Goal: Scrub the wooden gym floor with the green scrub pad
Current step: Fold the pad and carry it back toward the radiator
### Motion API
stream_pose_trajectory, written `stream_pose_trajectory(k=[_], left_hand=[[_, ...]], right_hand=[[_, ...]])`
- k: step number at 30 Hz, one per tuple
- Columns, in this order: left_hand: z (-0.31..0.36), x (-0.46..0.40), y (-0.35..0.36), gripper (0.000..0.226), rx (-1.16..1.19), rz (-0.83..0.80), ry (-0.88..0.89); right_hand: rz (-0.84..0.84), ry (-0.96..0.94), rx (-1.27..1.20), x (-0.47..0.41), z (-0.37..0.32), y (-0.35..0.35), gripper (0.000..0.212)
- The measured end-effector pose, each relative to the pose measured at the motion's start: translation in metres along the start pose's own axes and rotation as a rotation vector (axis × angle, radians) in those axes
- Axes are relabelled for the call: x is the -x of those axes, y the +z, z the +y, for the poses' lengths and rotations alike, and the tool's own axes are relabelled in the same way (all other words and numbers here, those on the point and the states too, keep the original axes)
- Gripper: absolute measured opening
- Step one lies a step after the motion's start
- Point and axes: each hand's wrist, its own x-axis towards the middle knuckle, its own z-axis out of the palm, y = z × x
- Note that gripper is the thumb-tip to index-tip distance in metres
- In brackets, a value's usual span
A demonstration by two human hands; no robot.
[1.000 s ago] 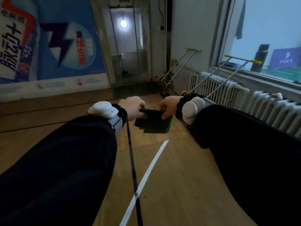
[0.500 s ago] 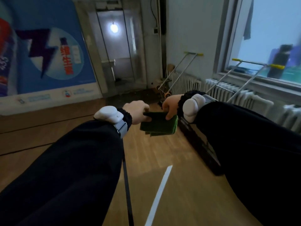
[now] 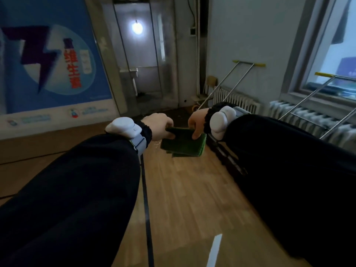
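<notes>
The left hand (image 3: 159, 127) and right hand (image 3: 196, 122), fingers curled, each pinch an end of the green scrub pad (image 3: 183, 144), which is held in the air above the wooden gym floor (image 3: 192, 199). A black line (image 3: 147, 209) crosses the boards beneath; radiators (image 3: 308, 116) line the floor's right edge.

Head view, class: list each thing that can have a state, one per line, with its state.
green scrub pad: folded, held in the air between both hands
left hand: grips the pad's left edge
right hand: grips the pad's right edge
wooden gym floor: not touched by the pad
light bulb: lit
</notes>
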Motion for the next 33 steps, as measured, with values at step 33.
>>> stream_pose_trajectory(k=[33], left_hand=[[-0.037, -0.866, 0.058, 0.030, 0.006, -0.093, 0.722]], right_hand=[[-0.030, 0.683, -0.336, -0.498, 0.525, -0.113, 0.039]])
